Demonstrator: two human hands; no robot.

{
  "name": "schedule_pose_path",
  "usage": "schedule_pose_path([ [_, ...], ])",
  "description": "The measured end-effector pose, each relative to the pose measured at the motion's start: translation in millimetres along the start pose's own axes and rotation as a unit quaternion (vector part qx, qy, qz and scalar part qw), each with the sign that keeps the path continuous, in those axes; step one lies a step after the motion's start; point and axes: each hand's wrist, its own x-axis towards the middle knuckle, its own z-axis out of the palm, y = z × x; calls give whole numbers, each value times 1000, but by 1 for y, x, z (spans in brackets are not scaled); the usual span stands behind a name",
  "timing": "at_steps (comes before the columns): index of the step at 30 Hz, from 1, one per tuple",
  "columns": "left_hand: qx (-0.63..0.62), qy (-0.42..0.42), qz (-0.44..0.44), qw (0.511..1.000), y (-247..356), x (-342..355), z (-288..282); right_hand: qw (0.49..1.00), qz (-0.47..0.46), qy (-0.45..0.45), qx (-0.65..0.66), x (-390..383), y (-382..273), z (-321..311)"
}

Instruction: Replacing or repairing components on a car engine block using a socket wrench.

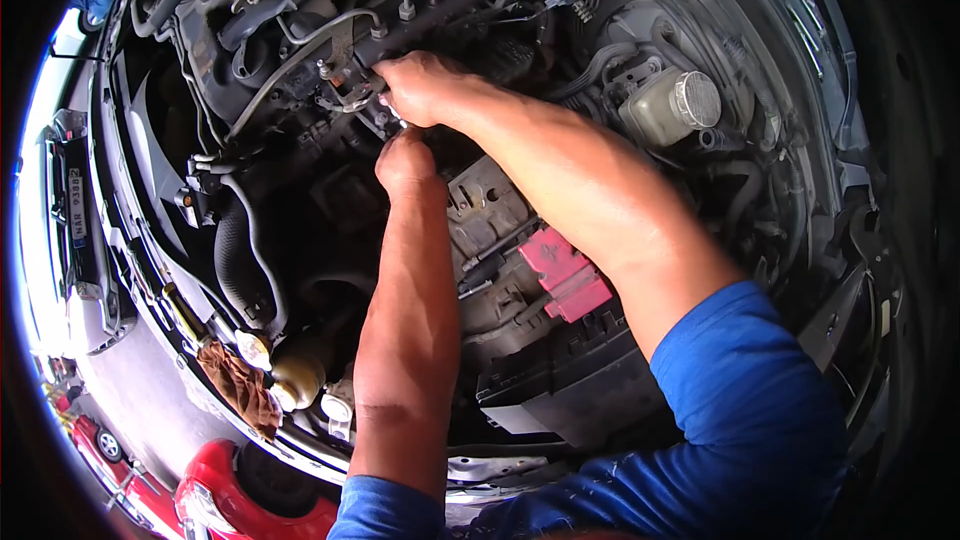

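Both my hands reach deep into an open engine bay, close together beside the engine. My right hand (425,88) comes in from the right, its fingers curled against a dark part near the metal fuel pipes (335,28). Just below it my left hand (405,158) is closed, knuckles up, most of its fingers out of sight. A small shiny metal piece shows in the gap between the two hands; I cannot make out its kind or which hand has hold of it. A bracket with a bolt (324,70) stands just left of my right hand.
A battery (560,390) with a red terminal cover (565,275) lies below my right forearm. Farther right is a fluid reservoir (670,105) with a round cap. A brown rag (238,388) hangs over the front edge, near a ribbed black hose (240,260). A red car (250,500) stands beyond.
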Motion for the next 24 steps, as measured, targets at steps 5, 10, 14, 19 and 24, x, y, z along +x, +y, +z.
schedule_pose_path([
  [5, -49, -77, -35, 995, 8, -6, -4, 996, -27, 64, 56, -29, 17, -4],
  [10, -118, -82, -47, 988, 7, -16, -7, 999, 10, -3, 48, -46, 16, -3],
  [14, -144, -91, -27, 985, 2, -16, 2, 999, 11, -28, 24, -51, 13, 4],
  [19, -162, -150, -54, 974, 7, -18, 2, 999, 18, 6, 42, -55, 17, 10],
  [24, -89, -84, -11, 992, 8, -25, 0, 996, 31, 36, 79, -51, 16, 21],
])
